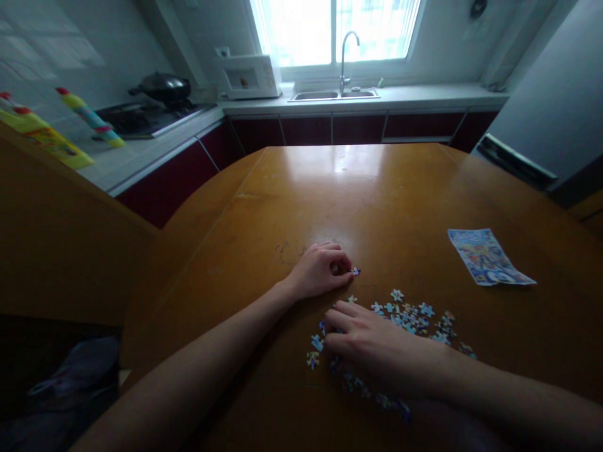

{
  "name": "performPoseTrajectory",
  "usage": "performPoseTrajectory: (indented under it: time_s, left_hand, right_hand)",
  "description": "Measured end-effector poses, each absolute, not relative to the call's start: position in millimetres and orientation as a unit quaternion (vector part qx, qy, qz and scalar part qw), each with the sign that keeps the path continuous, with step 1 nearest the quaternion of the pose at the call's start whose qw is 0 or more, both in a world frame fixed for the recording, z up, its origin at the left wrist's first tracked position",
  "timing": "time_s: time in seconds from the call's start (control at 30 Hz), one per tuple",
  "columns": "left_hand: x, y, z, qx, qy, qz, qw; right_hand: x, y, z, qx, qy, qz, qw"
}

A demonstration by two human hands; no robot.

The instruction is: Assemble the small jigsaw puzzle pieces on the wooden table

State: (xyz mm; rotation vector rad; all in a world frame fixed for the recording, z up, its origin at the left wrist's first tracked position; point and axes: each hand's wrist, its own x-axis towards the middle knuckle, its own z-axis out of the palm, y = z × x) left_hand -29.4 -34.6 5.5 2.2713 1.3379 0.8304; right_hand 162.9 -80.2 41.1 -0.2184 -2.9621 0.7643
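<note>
Your left hand (320, 271) is pinching one small puzzle piece (356, 271) at its fingertips, near the middle of the worktop (377, 188). Your right hand (372, 342) is lying flat and spread over the loose pieces (409, 312) toward the near edge. Nothing is looking joined yet, so I judge nearly all the fitting is waiting. The pieces are looking thin, knobbed, colourful; the wood is shining glossy. A printed picture sheet (487, 256) is lying toward the right edge.
</note>
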Motion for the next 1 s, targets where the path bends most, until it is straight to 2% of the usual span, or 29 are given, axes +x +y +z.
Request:
performPoseTrajectory:
  time_s: [0.1,0.23,0.33,0.47,0.6,0.73,1.0]
  left_hand:
    - [-28.9,-35.0,7.0,0.808,0.480,0.288,0.187]
    - [-29.4,-34.9,9.0,0.815,0.474,0.276,0.187]
    - [-30.9,-33.8,7.5,0.819,0.470,0.275,0.180]
    - [-32.0,-32.6,5.4,0.825,0.463,0.272,0.176]
    - [-31.7,-33.4,7.1,0.832,0.451,0.265,0.184]
    - [-31.6,-34.0,7.8,0.832,0.450,0.265,0.187]
    - [-32.0,-33.5,7.5,0.833,0.450,0.266,0.182]
  right_hand:
    - [165.1,-77.6,46.3,-0.067,-0.954,0.291,0.043]
    - [171.7,-64.4,60.5,-0.085,-0.906,0.411,0.060]
    - [176.4,-46.1,72.2,-0.179,-0.852,0.465,0.159]
    - [180.7,-16.3,76.4,-0.263,-0.790,0.472,0.288]
    - [185.0,8.2,65.6,-0.338,-0.749,0.439,0.363]
    - [186.6,21.7,49.7,-0.390,-0.726,0.429,0.369]
    - [183.1,23.4,37.6,-0.398,-0.711,0.456,0.357]
